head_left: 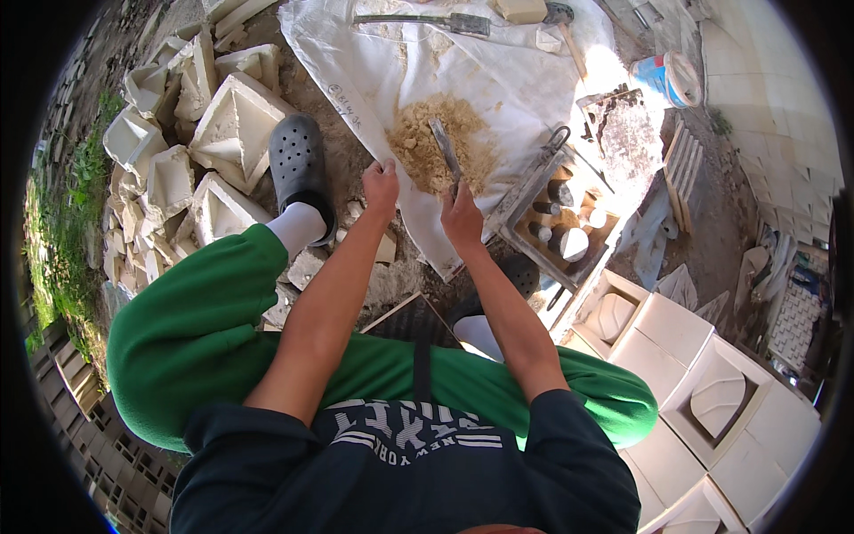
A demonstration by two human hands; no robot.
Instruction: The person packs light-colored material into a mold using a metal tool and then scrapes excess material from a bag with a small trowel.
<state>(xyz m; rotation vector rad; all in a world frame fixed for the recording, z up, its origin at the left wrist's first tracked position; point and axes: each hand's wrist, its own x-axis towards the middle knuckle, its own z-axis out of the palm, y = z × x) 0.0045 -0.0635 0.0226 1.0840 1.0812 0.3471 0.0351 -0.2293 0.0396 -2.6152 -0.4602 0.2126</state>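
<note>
My right hand [461, 218] is closed round the lower end of a narrow, flat grey metal tool [442, 144], which looks like a scraper or trowel. Its far end lies over a heap of crumbly tan powder [413, 133]. Under the heap is a white woven sheet [356, 67]. At the sheet's left edge, my left hand [381, 187] is closed, with the edge apparently pinched between thumb and fingers. My hands are apart, the left one a little farther forward.
Broken cream mould-like blocks [233, 133] are piled on the left. To the right sit a wooden box [507, 218] holding dark and pale round pieces, a blue-and-white bucket [667, 80] and cream tiles [654, 329]. A long-handled tool [422, 21] lies at the sheet's far end.
</note>
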